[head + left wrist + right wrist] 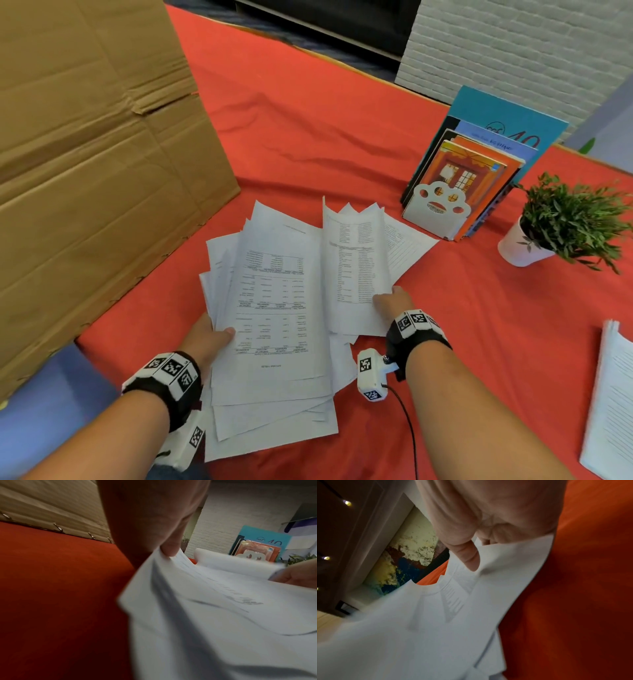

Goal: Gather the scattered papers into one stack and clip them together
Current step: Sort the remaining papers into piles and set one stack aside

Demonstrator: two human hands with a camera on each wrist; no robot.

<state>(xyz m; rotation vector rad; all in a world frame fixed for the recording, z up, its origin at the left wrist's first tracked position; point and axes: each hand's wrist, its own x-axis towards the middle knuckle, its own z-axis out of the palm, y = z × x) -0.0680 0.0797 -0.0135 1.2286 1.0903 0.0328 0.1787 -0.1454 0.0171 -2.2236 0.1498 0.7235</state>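
A loose pile of white printed papers (274,308) lies on the red tablecloth (325,120), lifted between both hands. My left hand (209,334) pinches the pile's left edge, thumb on top; the left wrist view shows the thumb (169,547) pressing the sheets (223,615). My right hand (392,301) grips a smaller bunch of sheets (356,267) at their right edge, raised and curling. In the right wrist view the thumb (469,557) lies on those sheets (436,615). One sheet (407,243) lies flat behind them. No clip is in view.
A large cardboard box (96,154) stands at the left. Books in a white paw-shaped bookend (435,212) stand at the back right, beside a potted plant (565,222). Another paper stack (609,404) lies at the right edge.
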